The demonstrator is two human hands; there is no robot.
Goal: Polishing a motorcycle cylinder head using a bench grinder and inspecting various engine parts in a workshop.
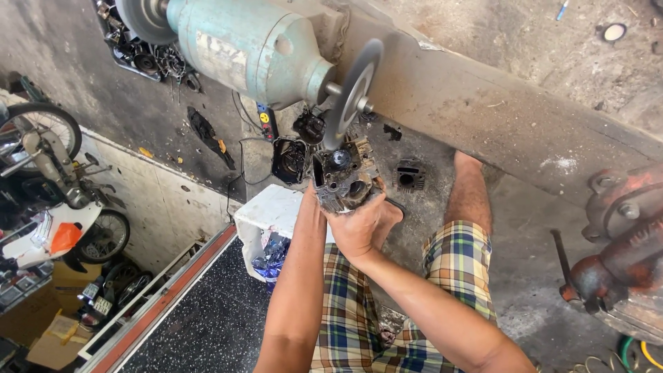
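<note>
Both hands, left hand (319, 199) and right hand (359, 224), had fingers closed around the engine part (343, 176); grinder wheel (352, 93) just above fingertips risked catching them if the part slipped.

Just the one head cam here, looking steeply down past the pale green bench grinder (255, 45). It sits close over both forearms, concrete floor (539, 290) below

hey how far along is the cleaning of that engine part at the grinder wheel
Done so far: little that shows; the engine part looks dark and crusted all over. In hand: the left hand and right hand hold it up against the wheel of the green bench grinder. Left: most of its faces, plus other dirty parts waiting on the floor.
</note>
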